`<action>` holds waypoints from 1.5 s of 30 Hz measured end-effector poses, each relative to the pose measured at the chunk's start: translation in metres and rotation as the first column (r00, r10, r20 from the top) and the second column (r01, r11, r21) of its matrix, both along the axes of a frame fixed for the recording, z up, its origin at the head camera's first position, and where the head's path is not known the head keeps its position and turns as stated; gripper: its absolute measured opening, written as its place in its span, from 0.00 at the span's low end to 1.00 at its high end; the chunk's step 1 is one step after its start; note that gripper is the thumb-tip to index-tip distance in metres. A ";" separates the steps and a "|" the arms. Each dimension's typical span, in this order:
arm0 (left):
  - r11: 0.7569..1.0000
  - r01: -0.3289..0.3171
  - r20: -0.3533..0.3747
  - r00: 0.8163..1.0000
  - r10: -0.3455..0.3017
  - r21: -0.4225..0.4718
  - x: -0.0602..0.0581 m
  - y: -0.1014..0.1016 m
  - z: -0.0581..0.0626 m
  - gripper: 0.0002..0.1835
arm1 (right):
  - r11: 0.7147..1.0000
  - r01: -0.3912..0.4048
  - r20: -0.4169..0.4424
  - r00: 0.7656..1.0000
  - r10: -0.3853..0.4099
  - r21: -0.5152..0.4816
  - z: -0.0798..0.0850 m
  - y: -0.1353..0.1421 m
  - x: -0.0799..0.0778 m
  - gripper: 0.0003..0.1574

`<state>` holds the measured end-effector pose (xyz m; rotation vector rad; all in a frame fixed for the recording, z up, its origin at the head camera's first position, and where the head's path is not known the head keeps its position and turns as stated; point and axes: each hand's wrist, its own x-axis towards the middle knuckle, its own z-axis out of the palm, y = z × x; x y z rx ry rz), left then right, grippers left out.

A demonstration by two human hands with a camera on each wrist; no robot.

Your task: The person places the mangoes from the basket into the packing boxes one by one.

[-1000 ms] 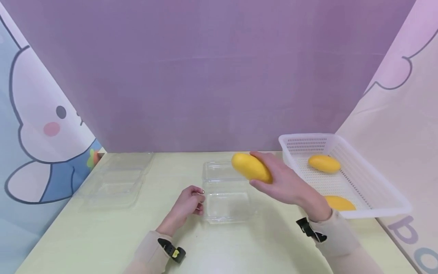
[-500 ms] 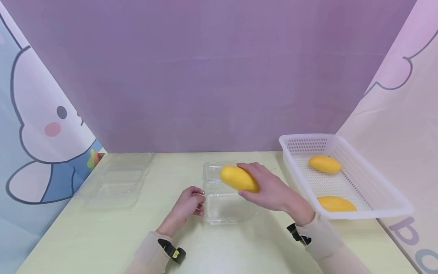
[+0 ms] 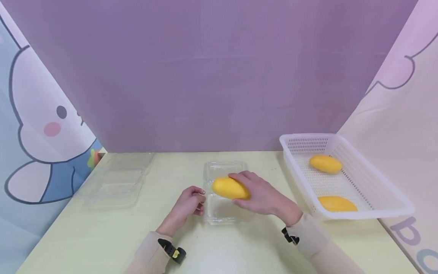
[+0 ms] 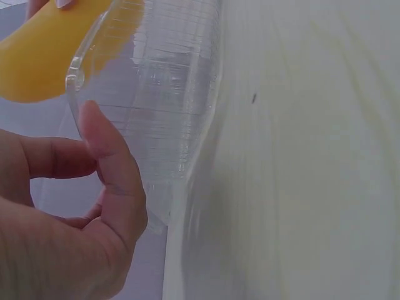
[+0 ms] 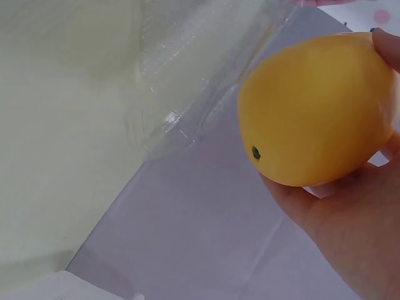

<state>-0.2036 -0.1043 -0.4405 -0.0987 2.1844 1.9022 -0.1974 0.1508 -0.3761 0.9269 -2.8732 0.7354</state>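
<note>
Mango (image 3: 228,188) is shifting left, away from the basket (image 3: 374,175) (two more mangoes (image 3: 325,163) are lying there), and hanging over the box (image 3: 222,212). Right hand (image 3: 262,195) is gripping it, fingers curled; left hand (image 3: 187,204) is pinching the box's rim.

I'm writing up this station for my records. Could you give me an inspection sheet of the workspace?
Surface: pale table, small dark mark.
Job's things: yellow fruit held over the middle clear container; two more fruits in the white basket; left clear container.
Clutter: nothing seen.
Hands: right hand grips the yellow fruit; left hand pinches the middle clear container's left edge.
Cables: nothing seen.
Surroundings: purple backdrop; cartoon-printed left panel.
</note>
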 end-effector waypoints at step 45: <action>0.999 0.014 -0.004 1.000 -0.014 0.037 -0.001 -0.001 -0.003 0.17 | 0.953 -0.175 -0.024 0.982 0.187 0.247 -0.034 -0.022 -0.011 0.37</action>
